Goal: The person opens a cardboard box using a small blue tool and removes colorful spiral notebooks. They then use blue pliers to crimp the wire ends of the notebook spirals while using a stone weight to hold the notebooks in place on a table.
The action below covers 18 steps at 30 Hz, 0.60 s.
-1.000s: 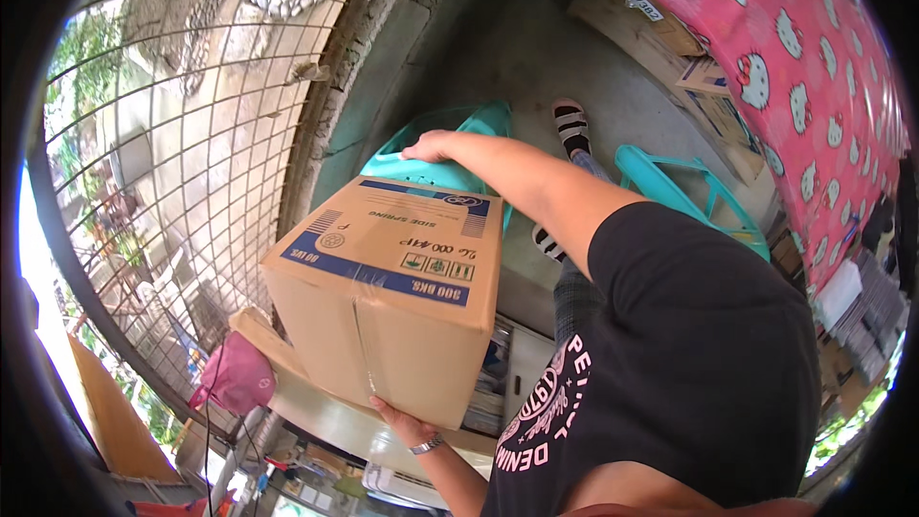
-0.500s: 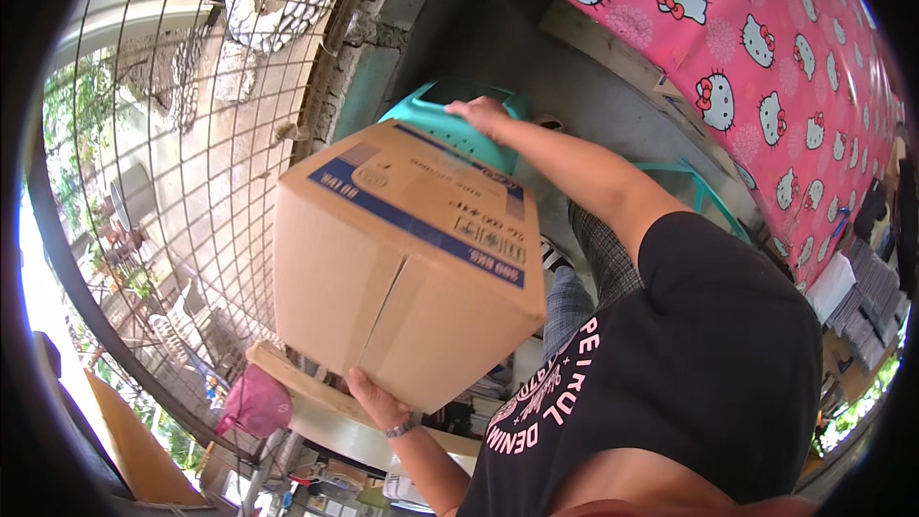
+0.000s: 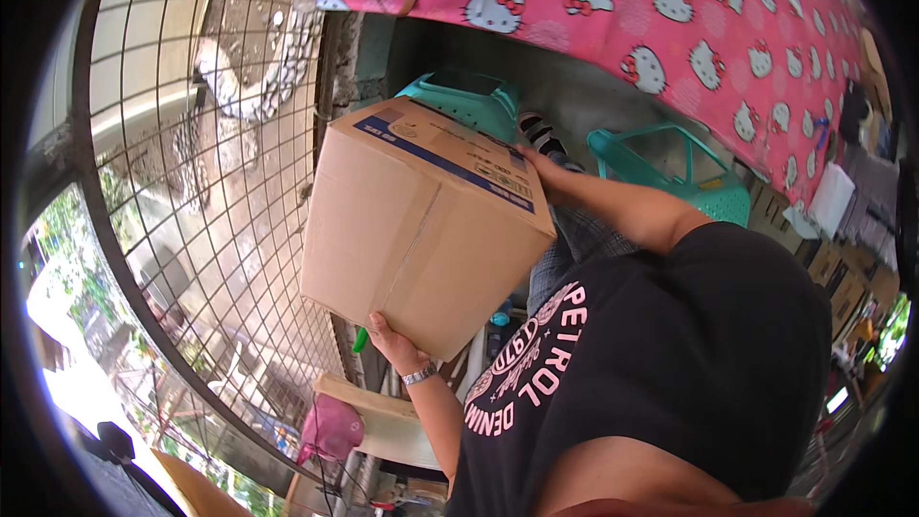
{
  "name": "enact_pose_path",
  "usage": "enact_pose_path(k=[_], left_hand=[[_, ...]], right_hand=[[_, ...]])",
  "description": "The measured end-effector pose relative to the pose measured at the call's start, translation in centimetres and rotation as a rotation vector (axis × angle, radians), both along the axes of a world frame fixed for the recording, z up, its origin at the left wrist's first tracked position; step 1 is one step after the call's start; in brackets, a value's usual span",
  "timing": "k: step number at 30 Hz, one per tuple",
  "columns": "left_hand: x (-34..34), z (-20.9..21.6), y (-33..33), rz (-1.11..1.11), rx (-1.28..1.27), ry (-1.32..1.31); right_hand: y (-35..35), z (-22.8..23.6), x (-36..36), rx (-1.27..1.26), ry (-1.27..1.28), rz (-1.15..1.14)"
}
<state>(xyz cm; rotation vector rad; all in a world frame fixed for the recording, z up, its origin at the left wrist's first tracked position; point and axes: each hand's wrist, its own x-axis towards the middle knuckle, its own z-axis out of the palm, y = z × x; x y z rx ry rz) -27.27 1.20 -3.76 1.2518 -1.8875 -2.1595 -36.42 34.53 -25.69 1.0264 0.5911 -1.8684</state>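
A large brown cardboard box (image 3: 402,230) with dark blue printed bands is held tilted in front of my body. My left hand (image 3: 397,347), with a metal-banded watch at the wrist, grips the box's lower edge, thumb on its side face. At the upper right edge of the box, my right hand (image 3: 544,175) presses against it, with some of its fingers hidden. Just beyond the box stands a teal plastic stool (image 3: 469,101), partly covered by it.
A second teal stool (image 3: 661,158) is to the right, below a table with a pink patterned cloth (image 3: 661,48). Wire mesh fencing (image 3: 258,153) runs along the left. Near the bottom are a pink cap-like cloth item (image 3: 332,429) and a pale bench (image 3: 388,421).
My right hand has come back from above the teal stool to the box's right edge. The box sits more upright in view, and the view has shifted, showing more of the second stool.
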Motion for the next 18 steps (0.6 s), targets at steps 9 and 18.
enact_pose_path(k=[9, 18], left_hand=[[-2.3, 2.2, 6.3, -0.049, 0.043, -0.009], [-1.9, -0.2, 3.6, -0.238, -0.082, -0.01]], right_hand=[[1.6, 8.7, -7.4, 0.599, 0.421, 0.266], [14.6, 13.5, 10.2, 1.073, 0.834, 0.643]])
